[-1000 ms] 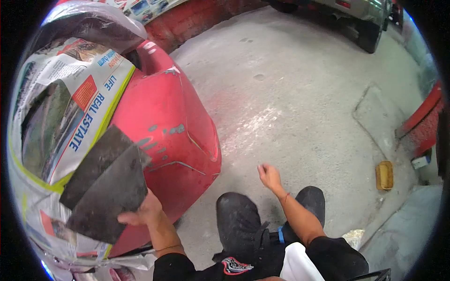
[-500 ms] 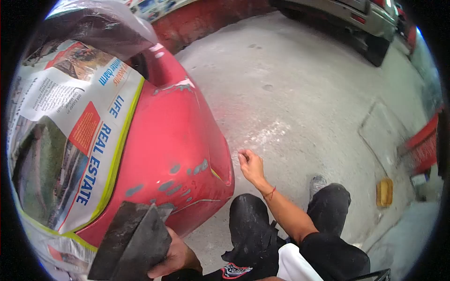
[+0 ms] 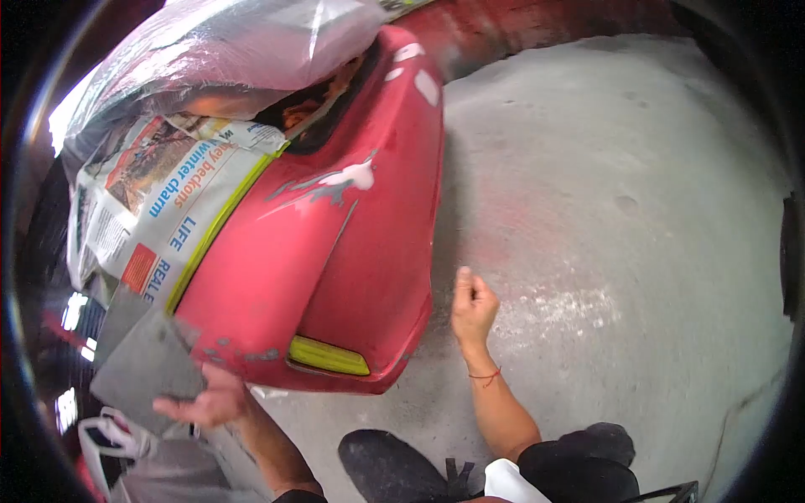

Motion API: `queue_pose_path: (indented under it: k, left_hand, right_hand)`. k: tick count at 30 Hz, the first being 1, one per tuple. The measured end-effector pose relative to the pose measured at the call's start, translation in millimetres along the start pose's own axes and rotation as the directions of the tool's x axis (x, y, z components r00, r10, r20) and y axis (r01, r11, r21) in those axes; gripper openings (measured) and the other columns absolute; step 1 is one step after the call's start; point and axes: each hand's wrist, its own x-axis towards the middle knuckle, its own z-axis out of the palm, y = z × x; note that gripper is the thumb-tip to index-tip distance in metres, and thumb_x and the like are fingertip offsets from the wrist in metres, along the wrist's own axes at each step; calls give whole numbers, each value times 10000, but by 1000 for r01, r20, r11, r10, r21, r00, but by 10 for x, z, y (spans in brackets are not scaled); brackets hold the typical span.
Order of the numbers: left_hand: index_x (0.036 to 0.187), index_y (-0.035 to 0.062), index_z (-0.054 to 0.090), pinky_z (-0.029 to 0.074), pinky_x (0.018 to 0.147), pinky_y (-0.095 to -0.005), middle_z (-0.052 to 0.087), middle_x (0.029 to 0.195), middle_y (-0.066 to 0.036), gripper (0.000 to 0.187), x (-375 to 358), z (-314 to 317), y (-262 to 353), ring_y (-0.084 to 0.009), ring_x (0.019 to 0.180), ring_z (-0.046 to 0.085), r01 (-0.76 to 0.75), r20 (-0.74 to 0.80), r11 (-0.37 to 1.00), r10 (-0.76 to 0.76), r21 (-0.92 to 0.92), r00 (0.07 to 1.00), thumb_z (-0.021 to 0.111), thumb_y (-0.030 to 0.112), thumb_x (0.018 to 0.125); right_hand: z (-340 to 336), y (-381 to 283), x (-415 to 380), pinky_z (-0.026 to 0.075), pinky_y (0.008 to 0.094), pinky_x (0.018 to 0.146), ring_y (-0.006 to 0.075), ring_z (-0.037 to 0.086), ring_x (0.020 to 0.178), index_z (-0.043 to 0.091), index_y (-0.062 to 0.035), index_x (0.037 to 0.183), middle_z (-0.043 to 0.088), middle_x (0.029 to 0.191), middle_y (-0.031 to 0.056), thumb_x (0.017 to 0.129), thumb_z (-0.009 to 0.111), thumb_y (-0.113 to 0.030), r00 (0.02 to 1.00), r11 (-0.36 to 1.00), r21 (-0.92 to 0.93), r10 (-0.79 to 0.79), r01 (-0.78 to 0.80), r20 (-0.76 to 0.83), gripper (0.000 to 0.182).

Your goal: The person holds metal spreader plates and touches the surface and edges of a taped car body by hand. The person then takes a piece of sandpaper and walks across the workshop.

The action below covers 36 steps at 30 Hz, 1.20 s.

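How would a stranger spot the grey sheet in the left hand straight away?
Start at the big red car body. At its lower left, below the newspaper, the left hand holds the grey sheet. Unlike the brightly printed newspaper, it is straight-edged and plain, without visible lettering.

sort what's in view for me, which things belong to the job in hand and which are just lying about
Likely part of the job:
grey sheets in the left hand
patched red body panel
newspaper
plastic sheeting

Probably just lying about:
grey-and-white bundle, unclear what
dark object cut off at right
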Motion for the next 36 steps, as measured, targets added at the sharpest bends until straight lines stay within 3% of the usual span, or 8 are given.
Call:
queue_pose_path:
  k: [1, 4, 6, 11, 26, 29, 32, 36]
  left_hand:
    - [1347, -84, 497, 405, 1096, -463, 538, 1377, -256, 578, -190, 148, 234, -323, 1281, 523, -372, 211, 703, 309, 606, 927, 561, 358, 980]
    - [1422, -76, 390, 384, 1111, -386, 487, 1420, -202, 561, -285, 228, 530, -267, 1254, 506, -487, 471, 684, 233, 542, 851, 460, 328, 1039]
    - [1407, -136, 374, 401, 1099, -447, 491, 1387, -245, 703, -297, 566, 719, -331, 1275, 496, 171, 188, 981, -185, 87, 965, 485, 438, 1017]
    - [1274, -177, 472, 441, 1057, -399, 515, 1310, -265, 717, -219, 670, 1001, -314, 1158, 573, 468, 200, 856, -509, 219, 837, 409, 496, 1035]
    - [1347, -151, 450, 381, 1106, -431, 509, 1379, -222, 615, -137, 573, 552, -320, 1243, 518, 90, 350, 954, -192, 286, 917, 413, 385, 1048]
    - [1395, -143, 405, 355, 1117, -417, 463, 1422, -252, 623, -217, 649, 797, -352, 1251, 506, 229, 285, 950, -285, 213, 915, 348, 376, 1054]
    - [1447, -90, 364, 455, 1052, -453, 426, 1452, -218, 578, -272, 709, 887, -352, 1267, 489, 362, 357, 925, -379, 117, 853, 384, 335, 1056]
    - [1397, -86, 463, 349, 1154, -448, 450, 1469, -234, 460, -212, 318, 536, -331, 1337, 464, 22, 389, 948, -151, 318, 909, 502, 84, 972]
  right_hand:
    - [-61, 65, 61, 362, 323, 504, 91, 429, 565, 575, -18, 732, 489, 564, 30, 1014, 583, -316, 993, 994, 66, 95, -91, -72, 410]
    - [88, 305, 456, 409, 294, 575, 83, 476, 657, 610, -12, 860, 581, 729, -5, 1016, 572, -274, 937, 908, 321, 324, -270, -128, 308]
    - [239, 245, 470, 455, 269, 669, 93, 534, 753, 618, -7, 1009, 628, 863, 21, 1016, 569, -264, 906, 815, 468, 418, -341, -68, 261]
    - [-110, -5, 458, 499, 260, 733, 100, 585, 796, 633, -20, 1061, 647, 892, 35, 995, 602, -224, 831, 669, 511, 520, -540, 197, 217]
    - [-24, 496, 611, 519, 356, 815, 196, 631, 875, 658, -10, 1166, 696, 982, 84, 1000, 569, -277, 774, 654, 425, 586, -626, 239, 327]
    - [149, 391, 411, 428, 471, 1004, 362, 555, 1155, 613, -10, 1280, 616, 1267, 190, 979, 564, -297, 972, 997, 26, 66, -73, 226, 419]
    - [241, 15, 361, 307, 551, 1110, 446, 404, 1337, 503, -14, 1413, 465, 1465, 212, 986, 531, -375, 930, 970, -99, -182, 224, 319, 560]
    - [688, -158, 977, 194, 642, 1146, 490, 242, 1441, 345, -5, 1506, 309, 1581, 202, 1006, 447, -430, 702, 763, -118, -507, 635, 500, 664]
